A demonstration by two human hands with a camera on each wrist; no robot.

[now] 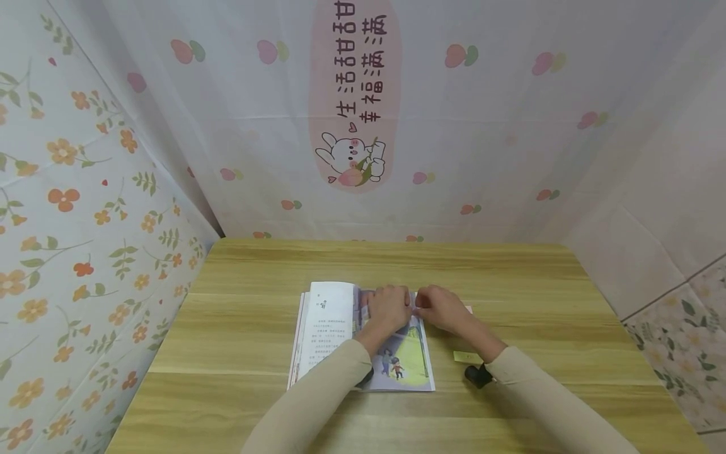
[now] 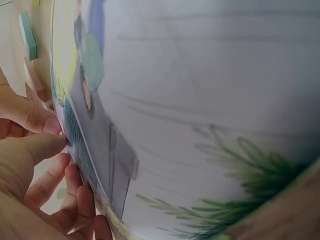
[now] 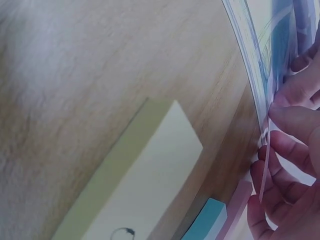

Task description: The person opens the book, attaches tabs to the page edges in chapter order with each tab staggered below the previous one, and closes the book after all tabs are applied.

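An open picture book [image 1: 405, 362] lies on the table, its right page printed in purple and yellow. My left hand [image 1: 388, 309] reaches over that page and pinches its outer edge, thumb on the printed side in the left wrist view. Close beside it, my right hand [image 1: 445, 308] holds a thin pink sticky note [image 3: 265, 175] between thumb and fingers. In the right wrist view the note's upper end meets the page edge, and the fingertips of both hands nearly meet there.
Right of the book lie a yellow sticky-note pad [image 3: 135, 180], a teal pad [image 3: 207, 220] and a pink pad [image 3: 237, 207]. A black wrist device [image 1: 478, 376] sits under the right forearm. Printed curtains [image 1: 255, 145] hang behind the wooden table [image 1: 238, 340].
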